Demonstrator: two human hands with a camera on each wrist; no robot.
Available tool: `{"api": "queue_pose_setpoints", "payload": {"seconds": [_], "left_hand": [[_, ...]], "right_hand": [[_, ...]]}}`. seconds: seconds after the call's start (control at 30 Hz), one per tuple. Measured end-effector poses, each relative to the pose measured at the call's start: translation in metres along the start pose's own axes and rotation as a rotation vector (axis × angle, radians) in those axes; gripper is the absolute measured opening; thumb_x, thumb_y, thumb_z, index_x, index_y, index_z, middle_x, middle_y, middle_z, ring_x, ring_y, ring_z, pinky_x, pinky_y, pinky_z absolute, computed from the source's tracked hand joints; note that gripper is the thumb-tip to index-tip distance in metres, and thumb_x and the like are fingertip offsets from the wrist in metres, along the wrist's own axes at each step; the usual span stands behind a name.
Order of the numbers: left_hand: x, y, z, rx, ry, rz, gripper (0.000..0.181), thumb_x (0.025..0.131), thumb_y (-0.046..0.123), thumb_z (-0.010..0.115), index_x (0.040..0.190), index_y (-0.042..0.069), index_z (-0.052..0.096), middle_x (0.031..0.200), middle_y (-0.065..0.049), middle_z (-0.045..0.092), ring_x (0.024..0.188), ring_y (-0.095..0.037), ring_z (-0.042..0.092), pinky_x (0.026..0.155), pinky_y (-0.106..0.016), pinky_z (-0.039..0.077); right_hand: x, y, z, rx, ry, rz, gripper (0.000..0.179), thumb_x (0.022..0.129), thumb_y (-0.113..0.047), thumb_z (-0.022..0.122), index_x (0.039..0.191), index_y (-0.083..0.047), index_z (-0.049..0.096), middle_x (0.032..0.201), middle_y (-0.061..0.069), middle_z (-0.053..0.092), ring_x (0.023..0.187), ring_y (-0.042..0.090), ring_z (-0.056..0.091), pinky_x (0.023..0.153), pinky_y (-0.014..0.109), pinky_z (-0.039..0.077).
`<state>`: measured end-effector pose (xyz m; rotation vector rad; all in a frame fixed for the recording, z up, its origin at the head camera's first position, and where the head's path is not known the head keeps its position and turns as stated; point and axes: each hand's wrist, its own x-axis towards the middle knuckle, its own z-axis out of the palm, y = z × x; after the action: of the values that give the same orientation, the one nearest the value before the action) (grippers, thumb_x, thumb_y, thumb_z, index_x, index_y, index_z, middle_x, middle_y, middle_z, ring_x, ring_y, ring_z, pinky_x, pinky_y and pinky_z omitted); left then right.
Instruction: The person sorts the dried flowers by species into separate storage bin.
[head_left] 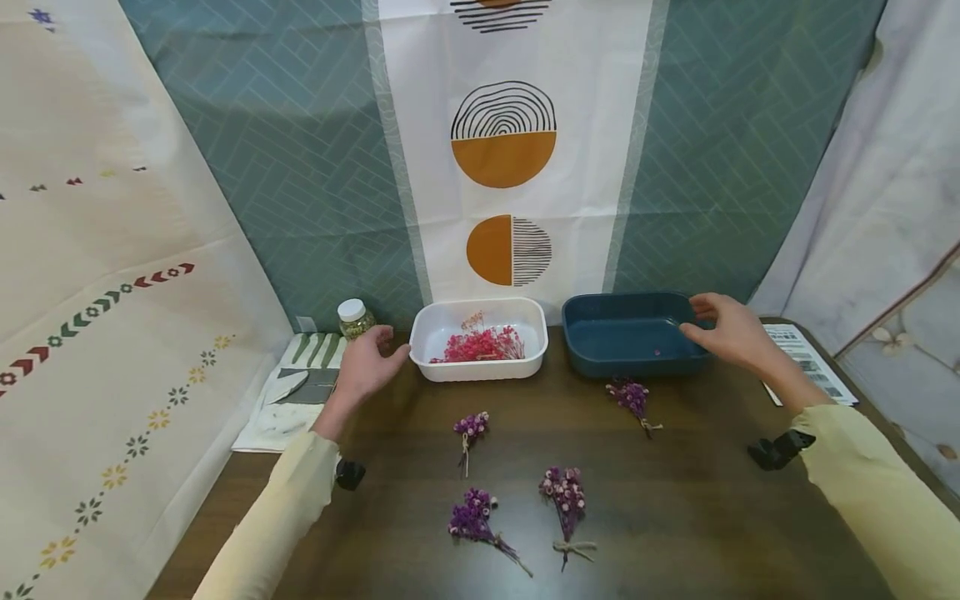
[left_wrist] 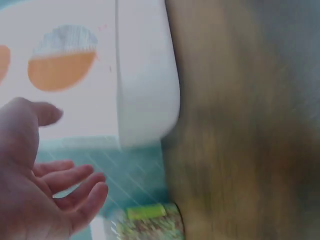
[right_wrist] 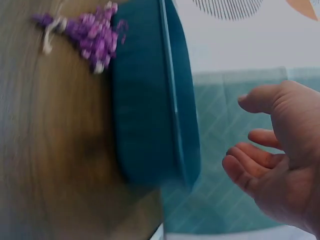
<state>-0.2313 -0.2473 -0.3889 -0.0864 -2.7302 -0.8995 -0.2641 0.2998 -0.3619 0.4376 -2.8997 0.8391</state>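
Yellow sleeves (head_left: 273, 521) lie closest; the left hand (head_left: 363, 362) hovers released beside a white tray (head_left: 483, 372) of red flowers (head_left: 486, 343), the right hand (head_left: 726, 331), equally released, by a teal tray (head_left: 626, 364)

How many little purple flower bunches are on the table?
4. One bunch lies in front of the blue tray, a small bunch in front of the white tray, and nearer the camera, a left bunch and a right bunch.

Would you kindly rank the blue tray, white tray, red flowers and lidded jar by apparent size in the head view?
Blue tray and white tray: too alike to rank
Red flowers
Lidded jar
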Motion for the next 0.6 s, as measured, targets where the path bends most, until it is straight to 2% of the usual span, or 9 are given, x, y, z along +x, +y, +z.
{"api": "queue_pose_setpoints", "payload": {"seconds": [0.07,0.13,0.2,0.3,0.37,0.43,0.6], "left_hand": [[-0.018,0.008,0.002,-0.024,0.035,0.024,0.039,0.089,0.022,0.072,0.114,-0.007,0.066,0.104,-0.021,0.072,0.092,-0.033,0.07,0.081,-0.047,0.056],[-0.035,0.015,0.007,-0.049,0.008,0.018,0.029,0.088,0.02,0.073,0.105,-0.004,0.069,0.091,-0.015,0.073,0.08,-0.026,0.07,0.072,-0.042,0.057],[-0.051,0.02,0.014,-0.081,-0.071,-0.017,0.027,0.089,0.02,0.075,0.103,-0.002,0.069,0.083,-0.009,0.072,0.071,-0.021,0.068,0.064,-0.038,0.055],[-0.068,0.025,0.027,-0.137,-0.228,-0.116,0.035,0.089,0.022,0.076,0.111,-0.003,0.066,0.08,-0.004,0.07,0.065,-0.017,0.066,0.058,-0.033,0.053],[-0.076,0.028,0.034,-0.167,-0.32,-0.171,0.043,0.089,0.024,0.076,0.118,-0.004,0.062,0.079,-0.004,0.068,0.061,-0.018,0.065,0.055,-0.032,0.053],[-0.081,0.031,0.039,-0.176,-0.376,-0.199,0.05,0.088,0.026,0.077,0.123,-0.005,0.059,0.08,-0.004,0.067,0.06,-0.019,0.064,0.054,-0.032,0.053],[-0.085,0.039,0.046,-0.149,-0.433,-0.201,0.059,0.085,0.029,0.08,0.128,-0.004,0.055,0.083,-0.005,0.063,0.057,-0.018,0.061,0.052,-0.032,0.052]], "right_hand": [[-0.004,0.011,-0.002,-0.001,-0.004,0.007,0.067,0.099,-0.026,0.063,0.141,0.018,0.036,0.137,0.04,0.041,0.122,0.056,0.043,0.093,0.068,0.04],[-0.008,0.021,-0.004,0.005,-0.005,0.012,0.071,0.098,-0.026,0.066,0.142,0.019,0.033,0.138,0.041,0.038,0.123,0.058,0.042,0.092,0.069,0.04],[-0.012,0.03,-0.005,0.008,-0.017,0.022,0.075,0.096,-0.028,0.068,0.143,0.018,0.032,0.138,0.042,0.038,0.122,0.059,0.041,0.09,0.069,0.041],[-0.014,0.038,-0.003,0.022,-0.06,0.047,0.085,0.094,-0.034,0.07,0.146,0.018,0.028,0.141,0.043,0.036,0.126,0.059,0.038,0.093,0.069,0.039],[-0.013,0.042,0.0,0.03,-0.096,0.077,0.092,0.093,-0.04,0.071,0.148,0.017,0.024,0.143,0.043,0.034,0.129,0.058,0.035,0.095,0.07,0.037],[-0.012,0.044,0.003,0.042,-0.129,0.104,0.099,0.092,-0.043,0.071,0.149,0.017,0.018,0.146,0.044,0.029,0.133,0.058,0.03,0.099,0.07,0.034],[-0.008,0.048,0.011,0.045,-0.174,0.136,0.11,0.089,-0.048,0.072,0.15,0.018,0.009,0.149,0.045,0.019,0.135,0.06,0.025,0.103,0.07,0.03]]}}
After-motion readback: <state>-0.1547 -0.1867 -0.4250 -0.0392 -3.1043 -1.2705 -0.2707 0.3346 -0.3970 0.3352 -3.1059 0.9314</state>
